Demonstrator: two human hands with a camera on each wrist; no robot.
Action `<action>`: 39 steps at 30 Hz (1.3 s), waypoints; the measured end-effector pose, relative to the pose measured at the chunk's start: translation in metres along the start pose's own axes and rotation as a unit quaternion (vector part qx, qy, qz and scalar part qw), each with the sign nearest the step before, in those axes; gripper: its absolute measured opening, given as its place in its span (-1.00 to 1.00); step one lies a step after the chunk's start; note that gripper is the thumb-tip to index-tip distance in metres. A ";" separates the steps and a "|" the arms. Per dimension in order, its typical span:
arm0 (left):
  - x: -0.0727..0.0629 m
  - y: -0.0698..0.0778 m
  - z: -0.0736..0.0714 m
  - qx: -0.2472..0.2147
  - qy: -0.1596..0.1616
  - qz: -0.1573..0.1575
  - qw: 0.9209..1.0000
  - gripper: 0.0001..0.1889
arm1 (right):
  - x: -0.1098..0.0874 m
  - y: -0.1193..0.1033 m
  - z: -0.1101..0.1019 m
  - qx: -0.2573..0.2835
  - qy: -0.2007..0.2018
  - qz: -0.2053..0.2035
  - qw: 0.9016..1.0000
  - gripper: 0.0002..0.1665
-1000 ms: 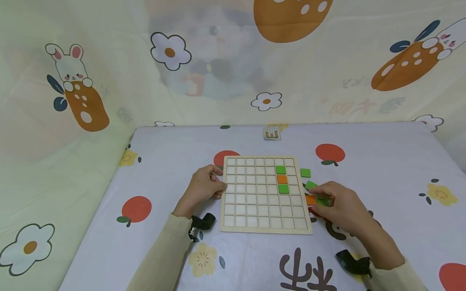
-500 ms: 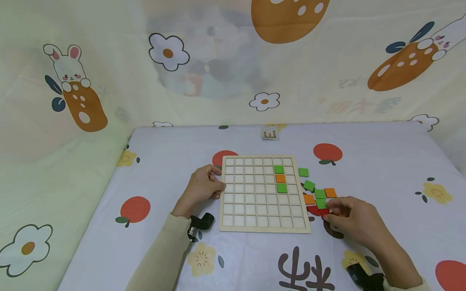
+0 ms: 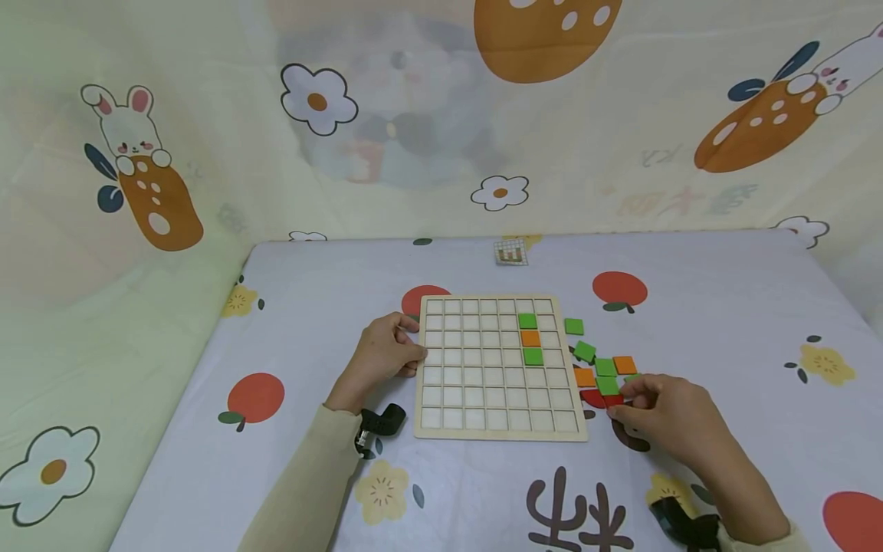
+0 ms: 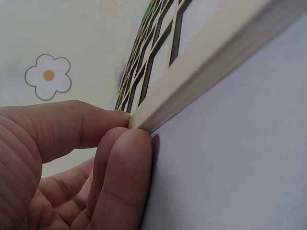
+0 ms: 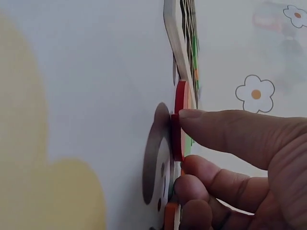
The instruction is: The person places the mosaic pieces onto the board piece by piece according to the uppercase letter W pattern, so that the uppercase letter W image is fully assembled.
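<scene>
A square wooden grid board [image 3: 500, 429] lies on the table, with green, orange and green tiles [image 3: 530, 338] in one column at its right. My left hand [image 3: 386, 349] holds the board's left edge between thumb and fingers, seen close in the left wrist view. My right hand [image 3: 665, 414] is right of the board, at a small pile of tiles. In the right wrist view its thumb and fingertips pinch a red tile [image 5: 177, 143], which lies flat against another red piece [image 5: 180, 96]. Part of the pile is hidden behind the right fingers.
Loose green tiles [image 3: 605, 368] and orange tiles [image 3: 585, 377] lie between the board and my right hand. A single green tile [image 3: 574, 326] sits farther back. A small printed grid card [image 3: 510, 253] is at the table's far side, before a patterned cloth wall [image 3: 400, 215].
My right hand has moved right and toward me, from over the loose tiles to the red one, uncovering green and orange tiles. My left hand stays on the board's edge.
</scene>
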State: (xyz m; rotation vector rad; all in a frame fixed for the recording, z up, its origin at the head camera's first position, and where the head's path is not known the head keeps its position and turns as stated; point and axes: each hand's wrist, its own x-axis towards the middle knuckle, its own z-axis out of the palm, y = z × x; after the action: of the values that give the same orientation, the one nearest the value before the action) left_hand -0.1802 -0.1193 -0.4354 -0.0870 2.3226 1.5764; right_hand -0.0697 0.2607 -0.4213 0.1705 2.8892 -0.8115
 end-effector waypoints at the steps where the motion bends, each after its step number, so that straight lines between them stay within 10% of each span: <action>1: 0.000 0.000 0.000 0.000 0.000 0.000 1.000 -0.62 | 0.000 0.000 0.000 -0.001 -0.002 0.001 1.000 -0.62; 39: 0.001 0.000 0.000 0.013 0.004 0.001 1.000 -0.62 | 0.001 -0.013 0.005 0.006 -0.019 0.005 1.000 -0.64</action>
State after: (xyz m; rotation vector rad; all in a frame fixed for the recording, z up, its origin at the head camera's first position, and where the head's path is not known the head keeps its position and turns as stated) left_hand -0.1810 -0.1196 -0.4360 -0.0844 2.3486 1.5497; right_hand -0.0722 0.2469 -0.4194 0.1697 2.8454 -0.8226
